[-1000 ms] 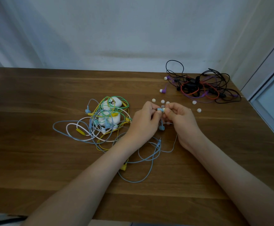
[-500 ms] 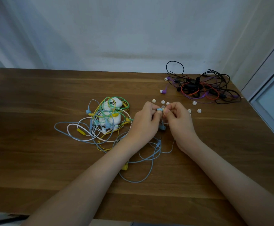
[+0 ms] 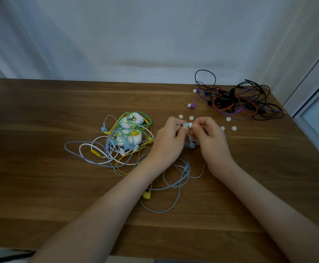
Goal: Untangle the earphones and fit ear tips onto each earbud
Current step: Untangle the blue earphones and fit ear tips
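My left hand (image 3: 171,141) pinches a light blue earbud (image 3: 185,124) at its fingertips. My right hand (image 3: 209,138) pinches a white ear tip (image 3: 189,125) against the earbud's end. The pair's second blue earbud (image 3: 191,145) hangs between my palms, and its blue cable (image 3: 177,186) loops on the table below my wrists. Several loose white ear tips (image 3: 228,119) lie just beyond my hands. A tangle of green, yellow, white and blue earphones (image 3: 124,141) sits to the left of my left hand.
A second tangle of black, red and purple earphones (image 3: 236,100) lies at the table's far right; a purple earbud (image 3: 192,105) sticks out of it. White cases (image 3: 131,120) sit inside the left tangle. The wooden table (image 3: 41,168) meets a wall behind.
Both hands stay close together at the blue earbud; the fingers have only shifted slightly while the white ear tip is held at its end.
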### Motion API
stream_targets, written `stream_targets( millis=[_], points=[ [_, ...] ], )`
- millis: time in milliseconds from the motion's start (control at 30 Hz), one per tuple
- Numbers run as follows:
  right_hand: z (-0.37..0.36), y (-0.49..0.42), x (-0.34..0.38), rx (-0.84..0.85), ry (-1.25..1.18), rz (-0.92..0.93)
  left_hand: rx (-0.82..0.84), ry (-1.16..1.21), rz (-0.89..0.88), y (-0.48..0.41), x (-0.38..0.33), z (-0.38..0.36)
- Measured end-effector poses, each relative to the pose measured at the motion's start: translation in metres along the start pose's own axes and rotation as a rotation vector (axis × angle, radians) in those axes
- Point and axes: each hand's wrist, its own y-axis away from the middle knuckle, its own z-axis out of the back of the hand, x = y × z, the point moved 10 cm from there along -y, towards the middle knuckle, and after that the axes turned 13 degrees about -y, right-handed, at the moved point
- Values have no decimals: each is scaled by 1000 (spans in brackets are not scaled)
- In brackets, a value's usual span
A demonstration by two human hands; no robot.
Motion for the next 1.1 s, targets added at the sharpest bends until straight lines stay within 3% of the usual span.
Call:
stream_targets(
  millis=[400, 667, 767, 933, 1100],
  points=[
    [2, -5, -4, 8, -35, -15, 106, 290, 102, -2, 9, -7],
    [-8, -1, 8, 155, -79, 15, 178, 364, 150, 0, 10, -10],
    [-12, 0, 6, 224, 102, 14, 188, 382, 192, 2, 11, -11],
    [-36, 13, 4, 565, 533, 69, 132, 461, 280, 1, 18, -5],
    [-38, 13, 4, 607, 721, 141, 99, 514, 253, 1, 17, -2]
  ],
)
